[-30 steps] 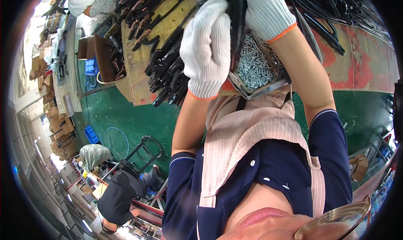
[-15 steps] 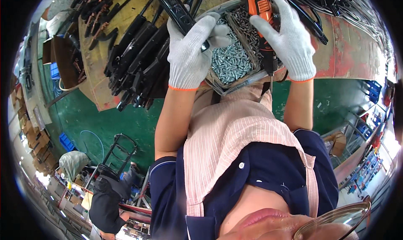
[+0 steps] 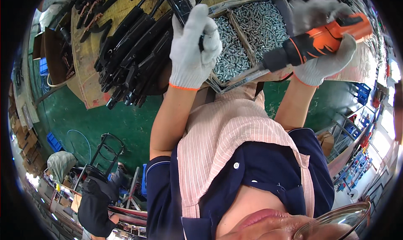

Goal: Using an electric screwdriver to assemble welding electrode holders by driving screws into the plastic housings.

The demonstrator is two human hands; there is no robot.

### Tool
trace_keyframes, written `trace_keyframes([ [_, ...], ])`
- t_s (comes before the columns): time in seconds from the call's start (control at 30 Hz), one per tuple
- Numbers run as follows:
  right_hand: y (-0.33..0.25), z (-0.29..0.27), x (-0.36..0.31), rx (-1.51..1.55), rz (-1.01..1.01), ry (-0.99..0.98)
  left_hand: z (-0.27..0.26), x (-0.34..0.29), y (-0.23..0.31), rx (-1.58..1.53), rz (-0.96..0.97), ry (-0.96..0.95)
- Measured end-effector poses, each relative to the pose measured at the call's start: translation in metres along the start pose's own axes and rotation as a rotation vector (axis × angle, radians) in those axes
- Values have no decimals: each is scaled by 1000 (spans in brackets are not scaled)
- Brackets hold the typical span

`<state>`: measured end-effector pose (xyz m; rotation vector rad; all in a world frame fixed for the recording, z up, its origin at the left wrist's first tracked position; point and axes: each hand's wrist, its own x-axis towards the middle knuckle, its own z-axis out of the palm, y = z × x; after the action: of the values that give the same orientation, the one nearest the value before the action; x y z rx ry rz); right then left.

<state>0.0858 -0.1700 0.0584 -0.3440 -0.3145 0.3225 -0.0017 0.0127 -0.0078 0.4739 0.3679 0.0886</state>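
Note:
In my left hand (image 3: 195,47), gloved in white, is a long black metal bar (image 3: 177,7) with its far end out past the top edge. The fingers are curled round its near end. My right hand (image 3: 331,63), also gloved and partly blurred, grips an orange and black power screwdriver (image 3: 321,40). The driver lies sideways, its dark nose pointing left over the near right corner of a screw tray (image 3: 286,19). Small silver screws (image 3: 262,23) fill the tray on both sides of a divider (image 3: 243,36).
Long black metal parts (image 3: 130,57) are heaped left of the tray on a worn yellow-red bench (image 3: 90,86). Dark cables lie at the far right. Behind me are green floor (image 3: 134,139), a black trolley frame (image 3: 111,149), a blue crate (image 3: 54,142) and a person in dark clothes (image 3: 98,206).
The driver has swung from pointing down toward me to lying sideways, and my right hand has moved right. More of the tray shows. My left hand has shifted slightly, still on the bar.

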Motion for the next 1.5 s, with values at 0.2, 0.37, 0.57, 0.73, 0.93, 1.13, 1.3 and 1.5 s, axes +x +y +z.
trace_keyframes([
  [0.2,3,8,-10,-483,-287,150,2,2,5,0,6,-49],
  [0.37,26,-5,-19,-940,-404,212,-1,2,0,68,56,-17],
  [0.57,31,-6,-19,-934,-366,359,4,2,1,80,57,5],
  [0.73,12,-12,-10,-632,-308,278,16,4,-2,193,84,186],
  [0.93,-26,-27,5,-245,-228,352,-5,4,-2,128,-61,40],
  [1.13,-23,-43,13,31,-69,436,0,5,-2,93,23,53],
  [1.3,6,-37,22,-24,-140,424,3,2,0,73,16,88],
  [1.5,17,-31,23,-141,-202,384,4,1,-1,98,-8,106],
])
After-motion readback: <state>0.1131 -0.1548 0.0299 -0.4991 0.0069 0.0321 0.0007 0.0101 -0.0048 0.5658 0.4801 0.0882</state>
